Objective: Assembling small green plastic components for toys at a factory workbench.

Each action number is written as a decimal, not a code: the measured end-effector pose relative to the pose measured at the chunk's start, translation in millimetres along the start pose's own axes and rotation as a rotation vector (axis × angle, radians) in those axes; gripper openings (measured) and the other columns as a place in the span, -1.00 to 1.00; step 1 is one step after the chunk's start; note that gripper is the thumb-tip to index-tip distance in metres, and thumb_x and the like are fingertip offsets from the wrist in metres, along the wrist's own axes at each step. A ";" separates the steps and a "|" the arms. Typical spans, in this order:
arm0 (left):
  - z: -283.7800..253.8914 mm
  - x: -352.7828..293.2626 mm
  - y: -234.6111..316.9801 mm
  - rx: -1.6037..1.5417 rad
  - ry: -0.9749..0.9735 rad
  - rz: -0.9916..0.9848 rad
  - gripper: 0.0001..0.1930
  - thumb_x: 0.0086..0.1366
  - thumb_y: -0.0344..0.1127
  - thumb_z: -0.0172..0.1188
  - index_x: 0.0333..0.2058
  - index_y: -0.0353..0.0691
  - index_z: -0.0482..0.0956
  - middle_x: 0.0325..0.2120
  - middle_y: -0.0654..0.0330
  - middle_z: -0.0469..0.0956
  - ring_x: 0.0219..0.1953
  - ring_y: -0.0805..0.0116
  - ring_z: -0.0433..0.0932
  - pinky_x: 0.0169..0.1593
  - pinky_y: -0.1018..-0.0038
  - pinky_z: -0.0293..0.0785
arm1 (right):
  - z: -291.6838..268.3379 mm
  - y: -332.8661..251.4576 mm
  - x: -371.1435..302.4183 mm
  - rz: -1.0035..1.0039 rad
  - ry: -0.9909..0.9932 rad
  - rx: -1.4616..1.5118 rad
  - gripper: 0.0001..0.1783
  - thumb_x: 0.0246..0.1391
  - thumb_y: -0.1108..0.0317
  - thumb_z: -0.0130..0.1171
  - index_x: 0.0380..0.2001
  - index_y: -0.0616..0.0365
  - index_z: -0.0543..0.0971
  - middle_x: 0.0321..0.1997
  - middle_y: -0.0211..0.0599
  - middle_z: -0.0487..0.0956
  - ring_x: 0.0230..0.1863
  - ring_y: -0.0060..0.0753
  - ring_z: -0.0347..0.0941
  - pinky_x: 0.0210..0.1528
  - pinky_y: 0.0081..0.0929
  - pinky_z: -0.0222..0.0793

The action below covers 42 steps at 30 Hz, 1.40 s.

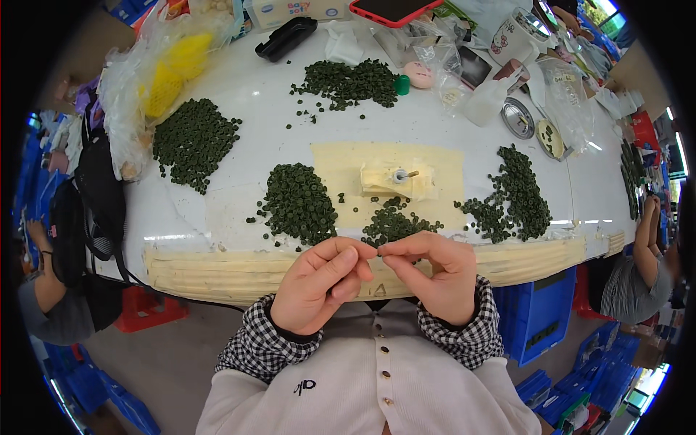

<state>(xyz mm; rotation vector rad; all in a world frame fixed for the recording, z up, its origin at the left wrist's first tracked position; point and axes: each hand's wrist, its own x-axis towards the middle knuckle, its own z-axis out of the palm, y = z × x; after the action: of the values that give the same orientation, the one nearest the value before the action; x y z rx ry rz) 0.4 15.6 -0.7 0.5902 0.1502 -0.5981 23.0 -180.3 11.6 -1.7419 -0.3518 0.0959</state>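
Note:
Above the table's padded front edge, my left hand (319, 279) and my right hand (435, 272) meet fingertip to fingertip. Both are pinched, and a tiny dark piece seems to sit between them, mostly hidden by the fingers. Just beyond the fingertips lies a small heap of dark green rings (391, 221). Behind it stands a tape-wrapped block (377, 181) with a short metal pin (401, 175) on top. A larger pile of dark green round pieces (297, 203) is left of the block, and another pile (518, 192) spreads to the right.
More green piles lie at far left (194, 141) and at the back (348, 83). Plastic bags (174, 72) crowd the left corner. A squeeze bottle (493, 98), a round metal tin (517, 117) and a red-cased phone (395, 9) are at the back right. Other people sit on both sides.

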 end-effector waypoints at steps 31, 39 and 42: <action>4.4 4.8 -1.7 -0.080 0.006 0.049 -0.80 0.35 -0.40 -0.02 -0.09 -0.27 0.46 -0.27 0.17 0.56 -0.61 0.70 0.15 -0.52 0.73 0.12 | -3.0 7.3 0.9 0.016 0.034 0.247 -0.81 -0.04 0.62 0.19 -0.28 0.32 0.58 -0.30 -0.28 0.59 -0.27 -0.55 0.52 -0.17 -0.61 0.45; 3.7 4.2 -4.8 -0.033 0.003 0.063 -0.82 0.35 -0.39 -0.01 -0.10 -0.23 0.46 -0.26 0.17 0.57 -0.62 0.70 0.14 -0.54 0.73 0.11 | -0.6 0.3 -0.9 0.038 0.006 0.264 -0.84 -0.04 0.62 0.17 -0.31 0.31 0.59 -0.32 -0.26 0.60 -0.28 -0.55 0.53 -0.19 -0.62 0.47; 3.9 4.9 -4.9 -0.028 -0.006 0.069 -0.82 0.35 -0.39 0.00 -0.10 -0.22 0.46 -0.26 0.16 0.57 -0.62 0.70 0.14 -0.54 0.72 0.11 | -0.4 0.5 -2.0 0.081 -0.012 0.311 -0.84 -0.03 0.62 0.17 -0.31 0.32 0.58 -0.31 -0.26 0.60 -0.27 -0.56 0.53 -0.18 -0.62 0.47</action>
<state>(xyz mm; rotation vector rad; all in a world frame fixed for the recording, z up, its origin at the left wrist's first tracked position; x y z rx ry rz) 1.5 7.7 -1.2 0.5636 0.1315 -0.5304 21.3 -181.3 10.9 -1.4474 -0.2592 0.2087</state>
